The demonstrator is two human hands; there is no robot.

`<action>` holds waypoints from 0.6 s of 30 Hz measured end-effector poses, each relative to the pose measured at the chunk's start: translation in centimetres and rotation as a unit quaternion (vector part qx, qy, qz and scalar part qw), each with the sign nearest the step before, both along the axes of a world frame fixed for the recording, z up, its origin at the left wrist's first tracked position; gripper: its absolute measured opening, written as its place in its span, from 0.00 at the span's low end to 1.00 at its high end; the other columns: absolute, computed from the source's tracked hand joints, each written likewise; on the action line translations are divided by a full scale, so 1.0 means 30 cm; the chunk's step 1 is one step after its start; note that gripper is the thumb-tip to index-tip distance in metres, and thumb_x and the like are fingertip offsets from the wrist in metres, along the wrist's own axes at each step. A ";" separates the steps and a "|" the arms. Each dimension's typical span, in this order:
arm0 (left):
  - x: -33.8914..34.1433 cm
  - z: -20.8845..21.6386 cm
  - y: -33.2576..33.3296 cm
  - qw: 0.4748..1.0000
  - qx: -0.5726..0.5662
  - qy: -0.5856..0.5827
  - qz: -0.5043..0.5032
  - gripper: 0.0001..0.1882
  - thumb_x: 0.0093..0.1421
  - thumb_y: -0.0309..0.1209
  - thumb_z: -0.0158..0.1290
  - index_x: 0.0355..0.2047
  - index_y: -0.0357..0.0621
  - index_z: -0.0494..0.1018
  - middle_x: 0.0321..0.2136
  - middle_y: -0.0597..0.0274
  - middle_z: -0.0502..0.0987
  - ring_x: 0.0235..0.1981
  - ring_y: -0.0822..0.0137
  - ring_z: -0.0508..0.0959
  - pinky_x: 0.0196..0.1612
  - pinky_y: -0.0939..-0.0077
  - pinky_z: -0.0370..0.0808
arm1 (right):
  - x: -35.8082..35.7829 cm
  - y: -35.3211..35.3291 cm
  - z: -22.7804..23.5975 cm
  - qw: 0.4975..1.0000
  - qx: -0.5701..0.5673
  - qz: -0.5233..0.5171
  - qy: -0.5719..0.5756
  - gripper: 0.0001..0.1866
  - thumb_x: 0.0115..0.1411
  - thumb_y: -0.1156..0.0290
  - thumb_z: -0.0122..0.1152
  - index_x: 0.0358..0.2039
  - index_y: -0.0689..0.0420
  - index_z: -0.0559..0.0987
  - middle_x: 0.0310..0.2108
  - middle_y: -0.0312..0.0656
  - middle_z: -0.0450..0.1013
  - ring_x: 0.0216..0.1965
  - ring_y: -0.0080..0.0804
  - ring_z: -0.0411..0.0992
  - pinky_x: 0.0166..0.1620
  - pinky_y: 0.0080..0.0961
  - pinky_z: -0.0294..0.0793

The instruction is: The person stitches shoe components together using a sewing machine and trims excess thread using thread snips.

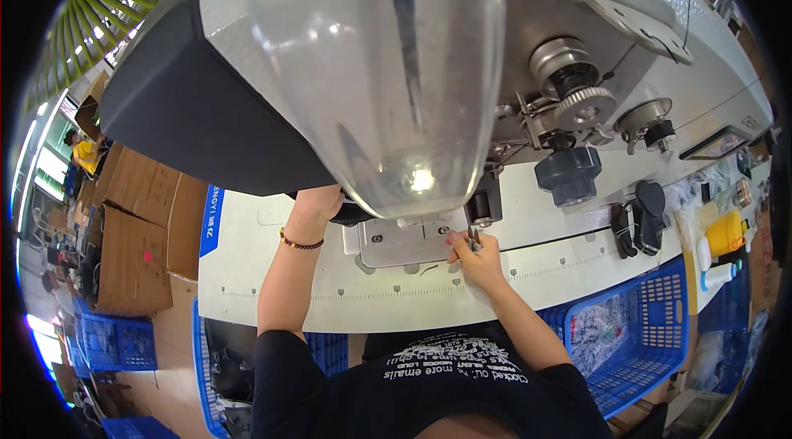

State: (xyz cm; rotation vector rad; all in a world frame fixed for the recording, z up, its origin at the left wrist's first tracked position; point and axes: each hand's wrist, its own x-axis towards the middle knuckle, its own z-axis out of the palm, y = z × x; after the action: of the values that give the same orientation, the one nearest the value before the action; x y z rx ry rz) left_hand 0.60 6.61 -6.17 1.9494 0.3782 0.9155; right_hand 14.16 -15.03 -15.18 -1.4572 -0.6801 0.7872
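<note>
**Centre of a sewing worktop: right hand on snips, left hand half behind machine head**

Just below clock centre, at 6, a metal plate [402, 247] sits in the pale worktop [272, 307], under the sewing machine's [544, 2] head. Clear shield [363, 84] fills 12, blocks part of the view.

Right hand [478, 260] at 4 o'clock, near centre, beside the plate's right edge. Fingers clamped on small snips [474, 243], pointed blades sticking up; thumb and index tips together next to the plate.

Left hand [318, 202] at 9, close in, under the dark machine cover [206, 117]. Fingers hidden; can't tell whether apart or together. Dark piece [353, 213] just right of it, too covered to identify. Beaded bracelet [301, 244] on that wrist.

Short dark scrap [428, 269] at 6, near the plate's lower edge. Ruler marks run along the worktop's near side.

At 3: dark grey knob [569, 176] on the machine, black strapped item [639, 220] lying on the worktop, yellow container [725, 233] farther out. At 4: blue crate [678, 307], clear plastic inside. Toward 8 and 9: cardboard boxes [132, 261], another blue crate [120, 345], a co-worker in yellow [85, 156]. At 10: ribbed green fan shape [115, 6].
</note>
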 end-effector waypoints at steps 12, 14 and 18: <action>-0.047 0.058 -0.207 0.940 -0.328 -0.089 0.027 0.06 0.53 0.22 0.47 0.33 0.36 0.68 0.26 0.60 0.73 0.24 0.69 0.72 0.28 0.77 0.70 | 0.004 0.001 0.013 1.000 -0.006 0.003 0.001 0.15 0.54 0.62 0.56 0.22 0.63 0.77 0.11 0.34 0.68 0.15 0.14 0.60 0.20 0.14 0.59; -0.052 0.074 -0.285 0.939 -0.333 -0.076 0.031 0.07 0.53 0.24 0.50 0.34 0.36 0.69 0.28 0.58 0.73 0.24 0.67 0.73 0.24 0.77 0.71 | 0.000 -0.001 0.008 1.000 -0.007 -0.005 -0.003 0.15 0.54 0.62 0.56 0.23 0.63 0.77 0.11 0.33 0.68 0.14 0.13 0.60 0.20 0.13 0.58; -0.023 0.072 -0.399 0.896 -0.409 -0.116 0.127 0.07 0.52 0.24 0.53 0.32 0.35 0.70 0.27 0.59 0.74 0.24 0.67 0.74 0.24 0.79 0.72 | -0.006 0.000 0.015 1.000 -0.010 0.010 0.002 0.15 0.54 0.62 0.56 0.24 0.64 0.77 0.11 0.33 0.68 0.15 0.13 0.60 0.20 0.13 0.58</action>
State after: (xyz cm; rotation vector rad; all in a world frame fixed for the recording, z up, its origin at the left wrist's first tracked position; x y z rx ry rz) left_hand -0.09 -5.36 -4.01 1.0203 0.7483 0.9349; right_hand 13.97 -15.03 -14.73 -1.4694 -0.6871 0.8140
